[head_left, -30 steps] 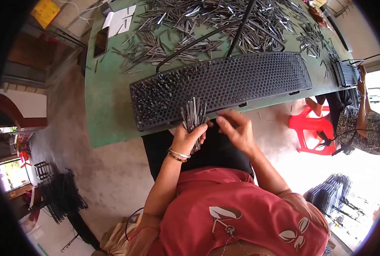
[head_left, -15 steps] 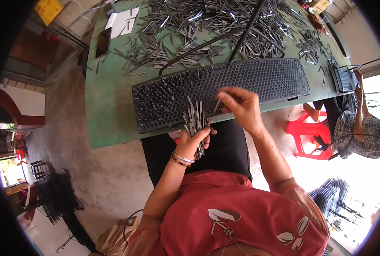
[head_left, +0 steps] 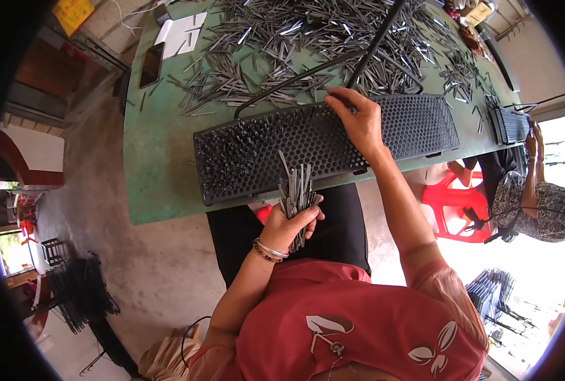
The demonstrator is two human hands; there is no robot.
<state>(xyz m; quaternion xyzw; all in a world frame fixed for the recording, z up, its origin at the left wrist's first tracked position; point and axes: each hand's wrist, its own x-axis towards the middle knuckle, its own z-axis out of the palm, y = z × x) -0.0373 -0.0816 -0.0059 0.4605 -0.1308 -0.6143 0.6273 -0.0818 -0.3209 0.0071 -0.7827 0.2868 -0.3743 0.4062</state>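
A bundle of thin dark-grey strips (head_left: 298, 187) stands up out of my left hand (head_left: 285, 228), whose fingers are wrapped round it in front of the black perforated panel (head_left: 409, 127). Over the panel's far edge, a little right of its middle, my right hand (head_left: 358, 124) is closed, thumb and fingertips brought together. Whatever lies between those fingertips is too small to make out. Many dark strips (head_left: 228, 152) stick up from the holes at the panel's left end. Farther right its holes look bare.
A large heap of loose strips (head_left: 282, 38) covers the far part of the green table (head_left: 161, 140). A thin black metal frame (head_left: 289, 82) rises behind the panel. A phone (head_left: 152, 65) and white paper (head_left: 184, 35) lie far left. At right, another person (head_left: 530, 206) works near a red stool (head_left: 454, 209).
My right hand has moved away from me, from the panel's near part to its far edge. The left hand with the strips has shifted slightly toward me.
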